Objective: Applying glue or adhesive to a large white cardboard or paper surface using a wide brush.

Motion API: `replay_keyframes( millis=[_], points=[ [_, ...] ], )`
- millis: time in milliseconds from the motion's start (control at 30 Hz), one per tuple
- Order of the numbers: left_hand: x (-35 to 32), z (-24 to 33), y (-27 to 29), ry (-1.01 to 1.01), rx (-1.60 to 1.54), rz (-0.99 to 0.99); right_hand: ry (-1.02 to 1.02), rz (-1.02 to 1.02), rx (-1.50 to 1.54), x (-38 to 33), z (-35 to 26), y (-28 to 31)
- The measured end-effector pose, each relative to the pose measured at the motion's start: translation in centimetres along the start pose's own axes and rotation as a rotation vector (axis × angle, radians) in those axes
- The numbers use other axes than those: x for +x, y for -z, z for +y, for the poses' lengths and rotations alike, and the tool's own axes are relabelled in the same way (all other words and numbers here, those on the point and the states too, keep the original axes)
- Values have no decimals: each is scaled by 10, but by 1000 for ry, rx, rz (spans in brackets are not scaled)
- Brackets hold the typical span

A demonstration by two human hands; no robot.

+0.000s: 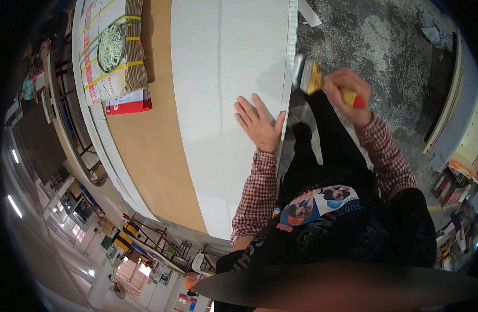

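Observation:
My right hand (351, 93) grips a wide paintbrush (316, 79) by its yellow, red-ended handle. The brush's pale bristles are at the right long edge of a white sheet (223, 62) with faint lines across it; motion blurs the tip, so I cannot tell whether it touches that edge. My left hand (258, 124) lies flat on the sheet near the same edge, fingers spread and thumb out to the side, holding nothing.
Left of the sheet runs a brown board (155, 156). On it stand strapped, flattened cardboard (137, 73), a dark bowl of pale green string (111, 48) and red-and-white papers (129, 102). The grey floor (379, 47) is speckled white. A white scrap (309, 14) lies beyond the edge.

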State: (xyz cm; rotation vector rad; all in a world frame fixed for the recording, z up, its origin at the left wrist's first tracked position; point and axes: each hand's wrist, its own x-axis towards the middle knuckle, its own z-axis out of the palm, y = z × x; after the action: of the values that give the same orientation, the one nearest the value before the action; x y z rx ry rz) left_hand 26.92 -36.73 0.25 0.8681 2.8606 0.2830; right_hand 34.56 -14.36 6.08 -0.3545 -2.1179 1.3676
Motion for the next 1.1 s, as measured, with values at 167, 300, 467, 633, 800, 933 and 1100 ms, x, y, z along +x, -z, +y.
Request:
replay_keyframes(
  millis=[167,300,467,633,800,933,1100],
  points=[
    [-4,-28,0,-149,-92,-13,-6,-12,-41,6,21,-17],
    [4,-38,6,-188,-120,7,-36,-77,-22,-35,-9,-32],
    [4,-34,8,-188,-69,40,-143,-182,85,-50,-40,-23],
    [4,-37,4,-195,-67,67,83,-8,-52,-23,-10,-27],
    [-11,-38,-2,-144,-104,2,-58,-140,38,-72,-26,-44],
    [-59,-33,0,-3,-176,45,-167,-108,71,-91,-45,-33],
    [-92,-50,0,-64,-59,52,44,-17,-21,-61,-24,-29]
  ],
)
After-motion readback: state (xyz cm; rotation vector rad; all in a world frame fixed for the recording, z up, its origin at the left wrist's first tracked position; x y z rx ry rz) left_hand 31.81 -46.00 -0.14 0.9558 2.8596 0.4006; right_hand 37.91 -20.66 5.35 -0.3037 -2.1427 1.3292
